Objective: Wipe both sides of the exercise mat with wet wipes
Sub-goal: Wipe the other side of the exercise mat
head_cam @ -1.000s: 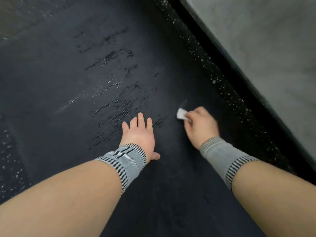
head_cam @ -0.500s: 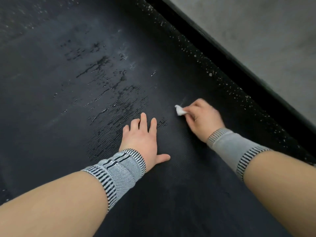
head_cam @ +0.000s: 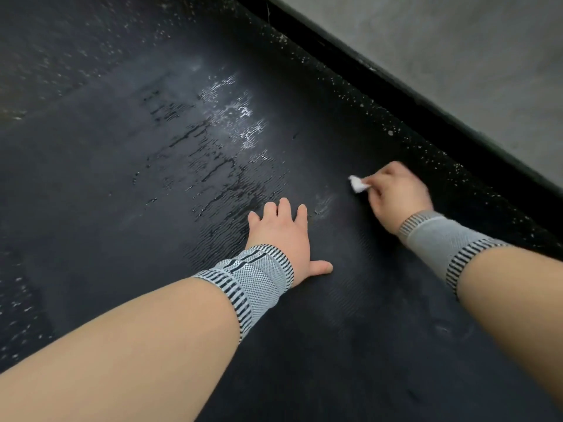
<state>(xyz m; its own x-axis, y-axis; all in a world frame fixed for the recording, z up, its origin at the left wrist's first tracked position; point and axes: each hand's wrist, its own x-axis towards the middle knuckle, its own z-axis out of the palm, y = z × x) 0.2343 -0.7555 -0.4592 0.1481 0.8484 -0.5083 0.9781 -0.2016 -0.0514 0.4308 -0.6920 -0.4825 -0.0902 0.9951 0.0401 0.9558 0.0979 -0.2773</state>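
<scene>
The black exercise mat (head_cam: 335, 300) lies flat on the floor and fills most of the view, its surface finely ribbed and dull where dry. Across the far middle of it runs a patch of wet streaks (head_cam: 219, 153) that catches the light in white glints toward the top and shows as dark, broken lines nearer the person. A small white wet wipe (head_cam: 358, 184), bunched into a wad, sits against the mat near its right-hand edge, pinched in the fingers (head_cam: 377, 181) of the right hand (head_cam: 399, 193), which are curled round it with the knuckles up and the wrist angled in from the right. The left hand (head_cam: 283, 236) rests palm down on the mat just below the wet patch, its fingers straight and slightly spread, the thumb stuck out to the right and lying flat. Both wrists wear grey knitted wrist supports (head_cam: 253, 275) with black-striped bands, and both forearms reach in bare from the bottom of the view. Beyond the mat's right edge is a strip of black speckled floor (head_cam: 380, 117) flecked with white, which also shows at the top left and down the left side. Past that strip runs a black skirting (head_cam: 426, 95), and above it a plain grey wall (head_cam: 457, 41).
</scene>
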